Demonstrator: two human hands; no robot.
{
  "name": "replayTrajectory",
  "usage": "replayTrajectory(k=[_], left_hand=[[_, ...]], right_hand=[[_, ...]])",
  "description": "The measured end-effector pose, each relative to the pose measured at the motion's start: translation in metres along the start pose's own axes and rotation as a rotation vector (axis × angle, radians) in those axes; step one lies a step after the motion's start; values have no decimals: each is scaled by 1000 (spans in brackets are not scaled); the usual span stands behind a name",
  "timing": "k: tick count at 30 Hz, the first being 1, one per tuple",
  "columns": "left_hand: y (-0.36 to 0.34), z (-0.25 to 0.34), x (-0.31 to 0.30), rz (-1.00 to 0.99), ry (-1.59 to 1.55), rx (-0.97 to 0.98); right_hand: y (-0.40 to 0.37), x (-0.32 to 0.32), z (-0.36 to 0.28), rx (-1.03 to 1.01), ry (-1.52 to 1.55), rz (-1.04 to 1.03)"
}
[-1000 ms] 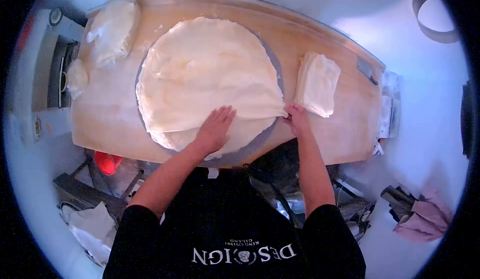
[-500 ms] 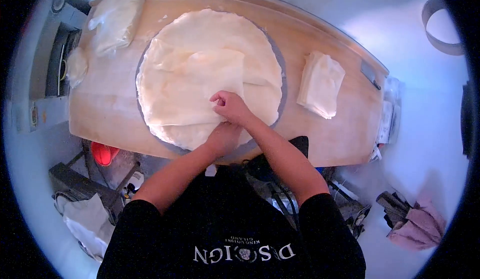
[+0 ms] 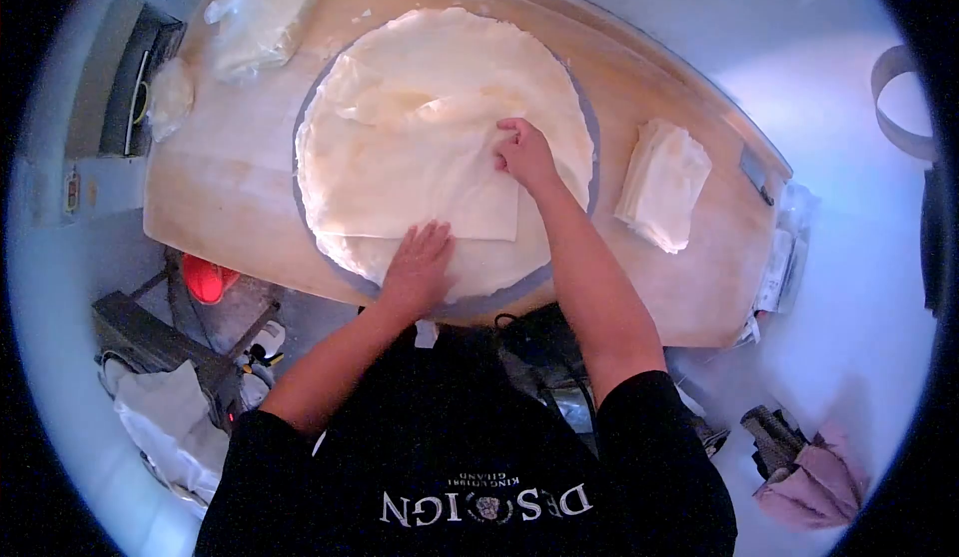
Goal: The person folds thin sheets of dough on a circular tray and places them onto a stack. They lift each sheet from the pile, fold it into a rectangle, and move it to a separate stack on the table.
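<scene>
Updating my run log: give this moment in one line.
left hand: flat on sheet stack | right hand: gripping folded top sheet | folded pile: right of stack

The pastry sheets (image 3: 420, 157) look thin, pale, matt and softly wrinkled. The table (image 3: 220, 192) is smooth light wood; the bag (image 3: 260, 12) is glossy plastic.

Looking steeply down from the head onto the wooden table (image 3: 220, 197), hovering close above its near edge, perhaps catching floor beyond its far side.
</scene>
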State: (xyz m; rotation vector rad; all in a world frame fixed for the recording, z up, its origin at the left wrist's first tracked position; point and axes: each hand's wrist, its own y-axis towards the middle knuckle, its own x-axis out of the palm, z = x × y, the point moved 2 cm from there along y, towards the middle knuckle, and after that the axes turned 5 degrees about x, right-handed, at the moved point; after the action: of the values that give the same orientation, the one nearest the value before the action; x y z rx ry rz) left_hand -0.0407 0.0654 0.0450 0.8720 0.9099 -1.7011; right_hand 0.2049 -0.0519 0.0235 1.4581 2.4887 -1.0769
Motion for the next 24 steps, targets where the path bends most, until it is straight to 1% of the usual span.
replayTrajectory(k=[2, 4, 6, 7, 8, 9, 10, 11, 12, 13, 16, 17, 18, 19, 20, 22, 23, 24], left_hand=[[-24, -11, -20, 282, -141, -18], [-49, -28, -33, 504, -325, -390], [-68, -51, -45, 674, -626, -872], [-70, -60, -48, 676, -624, -874], [-74, -71, -50, 744, -689, -1006], [-75, -79, -51, 810, -755, -1138], [-74, -86, -50, 813, -753, -1134], [-71, -91, -48, 782, -640, -1097], [-67, -91, -50, 747, -528, -1060], [-66, -91, -50, 746, -526, -1058], [-62, -84, -53, 728, -570, -1099], [-57, -75, -56, 802, -455, -897], [-50, -64, -59, 864, -341, -692], [-39, -49, -65, 867, -317, -533], [-26, -34, -70, 868, -292, -374], [2, -6, -70, 730, -311, -183], [14, 7, -66, 592, -335, -114], [27, 17, -58, 483, -315, -60]], right_hand=[[-4, -1, 0, 1, -6, -4], [-15, -5, 6, -136, -42, 42], [-33, -7, 13, -123, -16, 15], [-43, -6, 17, -109, 8, -5], [-52, -3, 20, -113, 9, -6], [-60, 2, 26, -96, 2, -69], [-66, 7, 30, -78, -4, -131], [-69, 11, 33, -81, -3, -130], [-73, 15, 35, -38, 42, -165], [-77, 18, 38, 4, 88, -200], [-88, 19, 32, 24, 94, -255], [-92, 20, 28, 24, 99, -252], [-101, 21, 16, 69, 215, -321], [-108, 22, 7, 113, 329, -390], [-113, 22, -1, 111, 332, -387], [-120, 25, -8, 319, 665, -504], [-118, 26, -3, 316, 668, -504], [-112, 25, 8, 207, 498, -384]])
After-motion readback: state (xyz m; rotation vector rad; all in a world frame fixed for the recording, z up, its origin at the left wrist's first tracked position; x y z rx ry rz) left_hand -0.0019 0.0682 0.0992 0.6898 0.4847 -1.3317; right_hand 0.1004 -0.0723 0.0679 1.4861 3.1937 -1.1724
